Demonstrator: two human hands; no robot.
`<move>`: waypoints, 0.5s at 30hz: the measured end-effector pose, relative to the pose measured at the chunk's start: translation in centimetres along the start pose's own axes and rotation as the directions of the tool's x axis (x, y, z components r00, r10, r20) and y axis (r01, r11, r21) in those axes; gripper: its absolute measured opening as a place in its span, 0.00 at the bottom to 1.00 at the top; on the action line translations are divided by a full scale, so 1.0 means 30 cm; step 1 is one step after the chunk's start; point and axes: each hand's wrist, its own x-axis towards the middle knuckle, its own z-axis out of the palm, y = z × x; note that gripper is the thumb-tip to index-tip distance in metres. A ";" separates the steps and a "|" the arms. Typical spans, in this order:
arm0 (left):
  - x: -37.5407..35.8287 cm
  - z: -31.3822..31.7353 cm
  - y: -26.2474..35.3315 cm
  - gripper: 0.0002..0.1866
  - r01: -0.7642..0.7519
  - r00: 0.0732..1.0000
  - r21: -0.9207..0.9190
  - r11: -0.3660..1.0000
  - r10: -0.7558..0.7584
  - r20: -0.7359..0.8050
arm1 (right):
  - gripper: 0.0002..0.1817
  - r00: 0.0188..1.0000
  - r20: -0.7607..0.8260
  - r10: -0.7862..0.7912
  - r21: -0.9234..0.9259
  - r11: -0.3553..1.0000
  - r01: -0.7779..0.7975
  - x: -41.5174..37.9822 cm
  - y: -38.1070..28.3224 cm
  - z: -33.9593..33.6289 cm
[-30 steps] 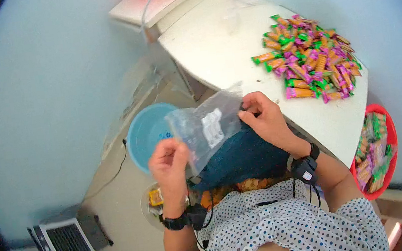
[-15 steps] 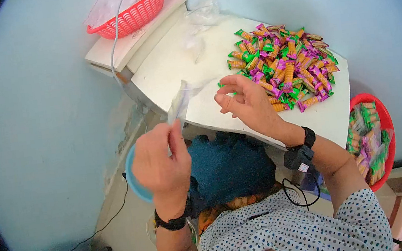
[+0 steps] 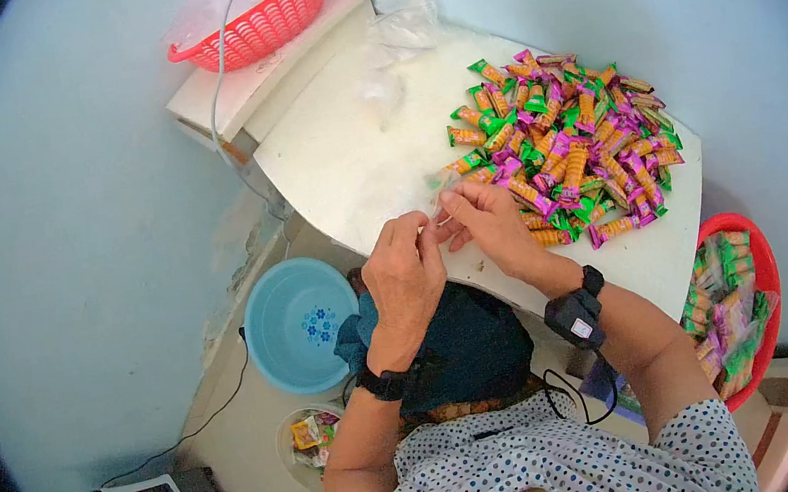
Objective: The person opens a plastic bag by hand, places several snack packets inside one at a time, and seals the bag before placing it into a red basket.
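My left hand and my right hand meet above the table's near edge, fingertips pinched together on a clear plastic bag. The bag is thin and hard to make out against the white table. Just beyond my right hand lies a heap of small wrapped snack packets with green and purple ends. More clear plastic bags lie near the back of the table.
A red basket with clear bags stands at the back left. Below the table's left side is a blue basin, with a bin nearby. A red tub of bagged packets stands at the right.
My left hand has moved right and brought the bag to my right hand. My right hand has closed its fingers on the bag. The blue basin is now largely uncovered.
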 end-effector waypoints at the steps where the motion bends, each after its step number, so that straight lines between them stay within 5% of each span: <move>1: -0.001 0.011 0.000 0.04 0.022 1.000 -0.032 0.999 -0.022 -0.009 | 0.14 1.000 -0.010 -0.001 0.007 1.000 0.001 0.007 0.003 -0.001; 8: 0.015 0.027 -0.023 0.02 0.107 0.985 -0.095 0.990 -0.118 -0.124 | 0.11 0.996 -0.083 -0.042 -0.108 0.994 0.032 0.018 0.045 0.007; 12: 0.058 -0.013 -0.018 0.04 -0.003 0.969 0.021 1.000 0.008 -0.247 | 0.09 0.994 -0.105 -0.042 -0.229 0.973 0.017 0.013 0.044 0.012; 15: 0.055 -0.014 -0.023 0.05 -0.035 0.979 0.124 0.992 0.059 -0.195 | 0.08 0.979 -0.164 -0.117 -0.263 0.962 0.071 0.010 0.039 0.024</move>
